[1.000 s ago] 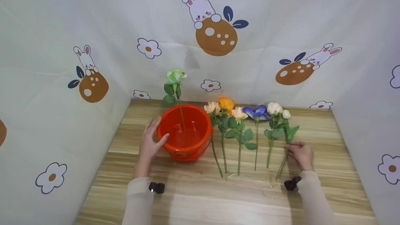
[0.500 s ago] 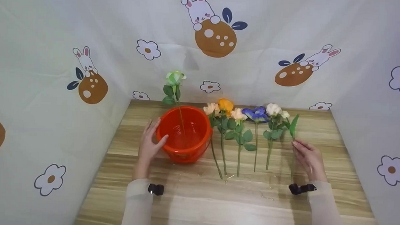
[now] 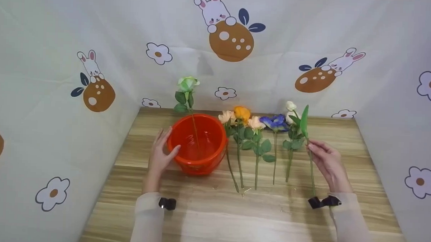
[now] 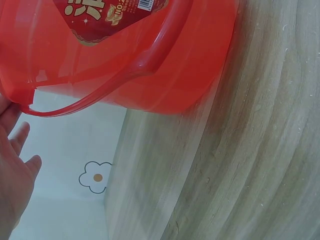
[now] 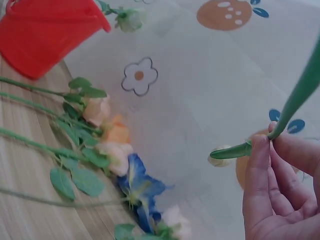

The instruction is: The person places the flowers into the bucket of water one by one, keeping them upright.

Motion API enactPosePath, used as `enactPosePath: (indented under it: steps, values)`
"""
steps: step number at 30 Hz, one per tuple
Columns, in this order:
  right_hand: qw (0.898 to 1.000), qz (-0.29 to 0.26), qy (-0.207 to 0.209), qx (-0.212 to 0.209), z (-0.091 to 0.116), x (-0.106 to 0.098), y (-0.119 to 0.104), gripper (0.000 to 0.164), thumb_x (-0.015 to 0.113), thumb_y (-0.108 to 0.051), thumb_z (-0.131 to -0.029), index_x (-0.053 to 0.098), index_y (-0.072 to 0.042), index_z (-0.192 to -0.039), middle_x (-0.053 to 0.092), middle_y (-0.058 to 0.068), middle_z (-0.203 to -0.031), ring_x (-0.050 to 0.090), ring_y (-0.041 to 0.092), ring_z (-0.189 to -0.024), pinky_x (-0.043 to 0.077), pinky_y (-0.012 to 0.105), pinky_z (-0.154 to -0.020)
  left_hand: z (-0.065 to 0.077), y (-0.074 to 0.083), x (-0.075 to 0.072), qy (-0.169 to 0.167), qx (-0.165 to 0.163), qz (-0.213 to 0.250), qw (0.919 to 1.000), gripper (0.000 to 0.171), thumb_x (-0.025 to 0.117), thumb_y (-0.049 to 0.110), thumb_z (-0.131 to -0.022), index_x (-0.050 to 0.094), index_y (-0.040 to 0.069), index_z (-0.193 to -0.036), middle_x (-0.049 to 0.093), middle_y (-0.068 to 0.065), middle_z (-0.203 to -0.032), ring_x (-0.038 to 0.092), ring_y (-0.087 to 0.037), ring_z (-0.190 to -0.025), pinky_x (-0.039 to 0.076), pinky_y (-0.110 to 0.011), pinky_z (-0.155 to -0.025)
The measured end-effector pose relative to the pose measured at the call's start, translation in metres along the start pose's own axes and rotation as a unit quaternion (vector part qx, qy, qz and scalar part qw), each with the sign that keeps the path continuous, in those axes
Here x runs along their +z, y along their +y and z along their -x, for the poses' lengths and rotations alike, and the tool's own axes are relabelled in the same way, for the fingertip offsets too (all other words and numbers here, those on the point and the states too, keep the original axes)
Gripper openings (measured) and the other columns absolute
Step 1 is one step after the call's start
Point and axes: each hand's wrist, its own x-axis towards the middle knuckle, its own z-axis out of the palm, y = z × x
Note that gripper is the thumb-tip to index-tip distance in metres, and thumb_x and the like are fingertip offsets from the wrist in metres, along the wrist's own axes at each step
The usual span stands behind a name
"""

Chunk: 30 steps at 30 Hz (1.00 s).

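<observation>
The small white flower [image 3: 304,122] is well to the right of the red bucket [image 3: 199,163], standing up nearly straight; a second ago it lay in the row of flowers, at the end farthest from the bucket; now its bud shows above the white rose [image 3: 292,144], so it looks picked out of the row and free to move. The right hand [image 3: 328,162] pinches its stem between thumb and finger, the other fingers bent and holding nothing; I can't tell if the bottom of the stem touches the table [image 3: 233,222]. The left hand [image 3: 160,153] is at the bucket's left side, just as before; its fingers are spread and fairly straight, touching the bucket but not wrapped around it; that may help keep it steady. A green rose [image 3: 188,83] leans in the bucket, its head past the back rim; right of the bucket lie two peach roses [image 3: 256,122] with an orange rose [image 3: 242,114] between them, then a blue flower [image 3: 275,122], then the white rose.
</observation>
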Motion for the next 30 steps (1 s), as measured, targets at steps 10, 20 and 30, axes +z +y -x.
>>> enactPosePath:
  steps: [10,20,30]
  values:
    - [0.999,0.034,-0.019,-0.004,-0.013,0.030,0.015,0.034,0.055,0.012,-0.094,0.078,-0.013,-0.093,0.078,0.001,-0.088,0.074,0.009,-0.083,0.058,0.018,-0.080,0.000,-0.001,0.000,-0.004,0.000,-0.004,1.0000,0.067,0.072,0.028,-0.087,0.048,0.015,-0.148,0.047,-0.015,-0.154,0.026,-0.036,-0.151,0.022,-0.066,-0.120]
    - [0.997,0.057,-0.042,0.017,-0.018,0.064,0.024,0.035,0.058,0.013,-0.091,0.077,-0.016,-0.094,0.075,-0.002,-0.085,0.073,0.009,-0.081,0.058,0.017,-0.076,0.000,-0.002,0.001,0.002,0.006,0.003,1.0000,0.066,0.073,0.027,-0.087,0.050,0.015,-0.147,0.049,-0.011,-0.153,0.027,-0.038,-0.150,0.025,-0.065,-0.119]
    - [0.994,0.065,-0.087,0.016,-0.023,0.104,0.028,0.035,0.057,0.014,-0.091,0.076,-0.016,-0.095,0.075,-0.001,-0.088,0.073,0.010,-0.083,0.059,0.019,-0.078,0.000,-0.001,0.001,0.000,0.002,0.003,1.0000,0.066,0.073,0.026,-0.087,0.049,0.014,-0.148,0.047,-0.012,-0.154,0.026,-0.039,-0.150,0.024,-0.066,-0.119]
